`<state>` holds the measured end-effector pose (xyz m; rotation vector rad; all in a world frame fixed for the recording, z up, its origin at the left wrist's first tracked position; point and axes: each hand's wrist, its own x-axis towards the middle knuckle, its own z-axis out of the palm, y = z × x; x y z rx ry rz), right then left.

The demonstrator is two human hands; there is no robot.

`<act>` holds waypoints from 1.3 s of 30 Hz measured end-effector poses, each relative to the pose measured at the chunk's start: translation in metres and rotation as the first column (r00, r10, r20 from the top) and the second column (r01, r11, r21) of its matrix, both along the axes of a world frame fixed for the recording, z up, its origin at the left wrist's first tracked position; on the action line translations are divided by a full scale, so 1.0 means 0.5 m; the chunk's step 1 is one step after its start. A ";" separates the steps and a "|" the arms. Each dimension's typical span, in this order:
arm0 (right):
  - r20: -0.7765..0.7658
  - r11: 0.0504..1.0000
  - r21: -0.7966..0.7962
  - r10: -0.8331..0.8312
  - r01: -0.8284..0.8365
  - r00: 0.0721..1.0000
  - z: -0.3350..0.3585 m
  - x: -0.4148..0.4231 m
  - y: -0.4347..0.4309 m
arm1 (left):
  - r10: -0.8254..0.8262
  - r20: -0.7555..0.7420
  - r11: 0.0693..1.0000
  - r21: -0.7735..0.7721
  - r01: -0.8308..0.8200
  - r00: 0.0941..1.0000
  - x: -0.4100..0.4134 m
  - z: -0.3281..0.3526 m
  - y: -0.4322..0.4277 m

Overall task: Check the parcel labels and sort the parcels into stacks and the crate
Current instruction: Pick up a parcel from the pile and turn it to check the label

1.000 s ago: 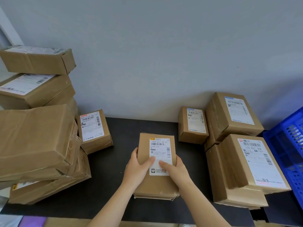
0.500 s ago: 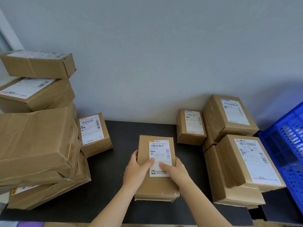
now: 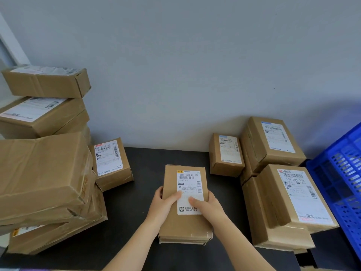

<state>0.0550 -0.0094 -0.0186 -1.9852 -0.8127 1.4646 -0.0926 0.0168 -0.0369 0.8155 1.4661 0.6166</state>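
While both hands clasp it, the parcel [image 3: 184,225] seems to rest flat at the middle of the dark desk [image 3: 127,208], with its label [image 3: 188,179] facing up, well apart from the blue crate [image 3: 340,192]. The left hand [image 3: 165,202] and right hand [image 3: 208,207] each wrap a long side, thumbs pressed on the label, so the grip is closed on the box. It looks like stiff, taped cardboard, probably light. Holding the long edges near the middle suits lifting and keeps the barcode readable.

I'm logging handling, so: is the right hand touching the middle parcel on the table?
Touching. The head view shows the right hand gripping the middle parcel at its right edge, thumb lying on the white label.
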 end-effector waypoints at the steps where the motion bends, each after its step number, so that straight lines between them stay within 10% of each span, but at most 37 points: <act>1: -0.012 1.000 0.000 -0.012 0.012 1.000 -0.002 0.000 0.001 | 0.006 0.030 1.000 -0.022 -0.005 1.000 -0.003 0.001 0.003; 10: -0.232 0.998 -0.006 -0.060 0.061 0.971 0.022 0.002 0.026 | 0.028 -0.001 0.997 0.072 -0.028 1.000 -0.034 0.025 0.040; 17: 0.017 0.990 0.139 0.036 -0.038 0.999 0.036 -0.010 0.052 | 0.134 -0.076 0.966 0.234 -0.113 0.988 -0.038 0.054 0.057; 29: -0.039 0.994 0.113 0.006 -0.001 0.999 0.055 -0.028 0.058 | 0.068 -0.366 0.923 0.375 0.080 0.928 0.001 0.056 0.048; 39: 0.036 0.986 0.133 0.099 -0.103 0.994 0.032 -0.036 0.053 | -0.025 -0.125 0.977 0.208 0.051 0.992 0.008 0.038 0.046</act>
